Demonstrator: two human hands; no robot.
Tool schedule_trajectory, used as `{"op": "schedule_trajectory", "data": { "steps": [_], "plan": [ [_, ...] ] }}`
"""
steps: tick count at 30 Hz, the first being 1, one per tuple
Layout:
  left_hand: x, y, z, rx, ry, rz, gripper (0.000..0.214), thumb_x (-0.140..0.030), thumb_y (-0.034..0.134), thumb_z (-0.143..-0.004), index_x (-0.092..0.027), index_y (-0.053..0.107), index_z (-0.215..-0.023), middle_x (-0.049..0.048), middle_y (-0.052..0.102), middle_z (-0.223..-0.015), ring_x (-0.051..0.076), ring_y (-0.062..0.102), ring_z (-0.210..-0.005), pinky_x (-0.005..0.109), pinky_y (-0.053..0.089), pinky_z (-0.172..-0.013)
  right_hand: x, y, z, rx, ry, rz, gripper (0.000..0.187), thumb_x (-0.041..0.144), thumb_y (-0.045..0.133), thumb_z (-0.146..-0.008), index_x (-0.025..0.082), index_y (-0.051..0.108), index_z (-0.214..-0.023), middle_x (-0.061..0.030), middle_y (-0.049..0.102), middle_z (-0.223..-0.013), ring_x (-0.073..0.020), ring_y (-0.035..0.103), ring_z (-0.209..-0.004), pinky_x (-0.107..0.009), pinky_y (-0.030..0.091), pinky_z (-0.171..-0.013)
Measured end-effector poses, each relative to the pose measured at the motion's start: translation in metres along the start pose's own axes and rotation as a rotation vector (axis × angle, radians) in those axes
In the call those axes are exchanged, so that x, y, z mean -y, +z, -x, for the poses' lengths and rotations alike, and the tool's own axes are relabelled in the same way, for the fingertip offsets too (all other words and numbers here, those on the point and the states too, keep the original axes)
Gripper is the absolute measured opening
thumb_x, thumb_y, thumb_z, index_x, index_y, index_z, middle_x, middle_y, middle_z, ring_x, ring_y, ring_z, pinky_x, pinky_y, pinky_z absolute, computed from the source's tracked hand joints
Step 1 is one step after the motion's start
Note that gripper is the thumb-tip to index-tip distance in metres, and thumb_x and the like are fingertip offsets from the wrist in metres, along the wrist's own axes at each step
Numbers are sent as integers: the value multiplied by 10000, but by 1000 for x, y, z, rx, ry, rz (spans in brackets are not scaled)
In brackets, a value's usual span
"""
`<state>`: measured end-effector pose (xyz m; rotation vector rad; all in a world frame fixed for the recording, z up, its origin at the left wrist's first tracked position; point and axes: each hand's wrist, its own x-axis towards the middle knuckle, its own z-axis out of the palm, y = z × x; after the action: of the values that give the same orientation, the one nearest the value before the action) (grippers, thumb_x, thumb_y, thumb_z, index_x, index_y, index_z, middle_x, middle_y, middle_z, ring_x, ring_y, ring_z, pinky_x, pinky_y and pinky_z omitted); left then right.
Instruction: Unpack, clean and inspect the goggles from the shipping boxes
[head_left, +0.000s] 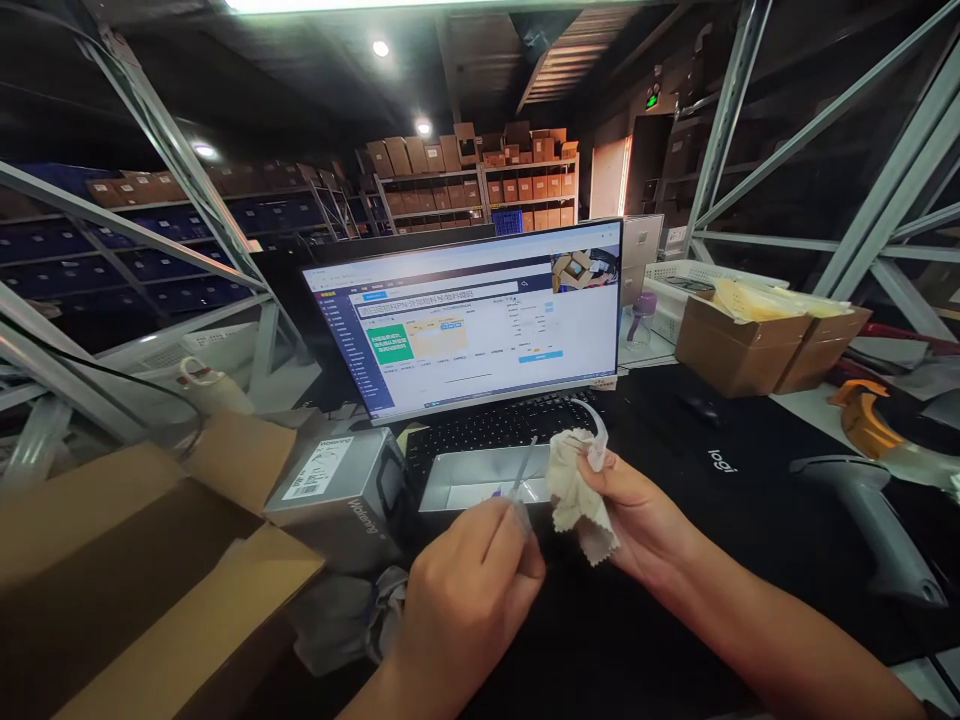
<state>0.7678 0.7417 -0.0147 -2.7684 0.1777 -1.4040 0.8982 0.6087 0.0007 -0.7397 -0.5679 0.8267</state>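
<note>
My left hand is closed, fingertips pinched on a thin, pale strip that points upward; some clear plastic seems to show at the fingers, and I cannot tell its kind. My right hand grips a crumpled beige cloth with zigzag edges. A white curved band rises from the top of that cloth, partly hidden by it. Behind both hands lies an open, shallow white box in front of the keyboard. To the left stands a grey printed product box with a white label.
An open cardboard carton fills the lower left. The monitor stands behind the keyboard. A barcode scanner and a mouse lie on the black mat at right, near cardboard boxes and an orange tape dispenser. Grey crumpled material lies at left.
</note>
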Motion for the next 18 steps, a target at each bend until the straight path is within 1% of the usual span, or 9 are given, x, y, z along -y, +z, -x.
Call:
{"op": "schedule_trajectory", "data": {
  "steps": [2, 4, 6, 8, 9, 10, 12, 15, 18],
  "plan": [
    [0, -2, 2, -7, -13, -1, 108, -105, 627, -869, -183, 595, -936, 52, 700, -924, 175, 667, -780, 278, 502, -654, 3, 2, 4, 22, 33, 12, 270, 345, 883, -694, 189, 729, -851, 18, 662, -689, -90, 606, -563, -209, 550, -620],
    [0, -4, 3, -7, -11, 18, 112, -128, 638, -882, -173, 599, -978, 64, 704, -944, 182, 674, -809, 279, 515, -678, 5, 3, 9, 70, 18, 118, 238, 323, 885, -689, 174, 751, -818, 2, 674, -685, -99, 609, -568, -224, 539, -607],
    [0, -7, 4, -6, -4, 56, 142, -156, 657, -887, -158, 604, -1019, 74, 707, -958, 188, 680, -837, 278, 530, -708, 7, 3, 14, 120, -68, 305, 152, 286, 854, -726, 173, 771, -785, -13, 686, -694, -105, 604, -570, -222, 508, -566],
    [-1, -9, 5, -5, -4, 85, 182, -177, 677, -882, -143, 607, -1046, 85, 710, -979, 194, 684, -867, 279, 541, -742, 8, 4, 17, 168, -219, 532, 28, 211, 795, -777, 184, 787, -779, -15, 682, -675, -107, 587, -563, -224, 474, -539],
    [-1, -10, 6, -7, -5, 91, 191, -181, 685, -877, -140, 608, -1047, 90, 710, -987, 197, 685, -877, 280, 545, -754, 10, 4, 17, 193, -306, 637, 38, 168, 763, -794, 192, 792, -789, -14, 680, -665, -111, 585, -568, -230, 468, -543],
    [-1, -11, 6, -6, -4, 93, 192, -184, 690, -874, -137, 610, -1042, 94, 711, -990, 199, 687, -882, 280, 548, -763, 11, 4, 17, 219, -392, 726, 90, 132, 736, -803, 200, 795, -802, -13, 681, -657, -117, 590, -579, -236, 468, -556],
    [-1, -11, 6, -6, -7, 88, 185, -193, 692, -875, -137, 612, -1032, 93, 711, -977, 199, 690, -876, 280, 554, -768, 13, 5, 17, 272, -525, 858, 153, 88, 694, -817, 208, 790, -818, -18, 697, -668, -133, 617, -616, -255, 483, -601],
    [-1, -12, 4, 3, -22, 85, 178, -220, 681, -890, -142, 617, -1036, 84, 711, -962, 192, 693, -862, 275, 556, -755, 17, 6, 15, 334, -620, 984, 192, 75, 649, -845, 216, 773, -808, -30, 729, -720, -155, 659, -675, -277, 507, -651],
    [-1, -11, 3, 10, -36, 99, 159, -194, 660, -894, -148, 616, -1040, 75, 710, -958, 186, 693, -854, 270, 553, -745, 20, 5, 13, 368, -652, 1033, 212, 71, 626, -857, 220, 765, -799, -35, 738, -740, -164, 674, -710, -279, 514, -667]
  ]
}}
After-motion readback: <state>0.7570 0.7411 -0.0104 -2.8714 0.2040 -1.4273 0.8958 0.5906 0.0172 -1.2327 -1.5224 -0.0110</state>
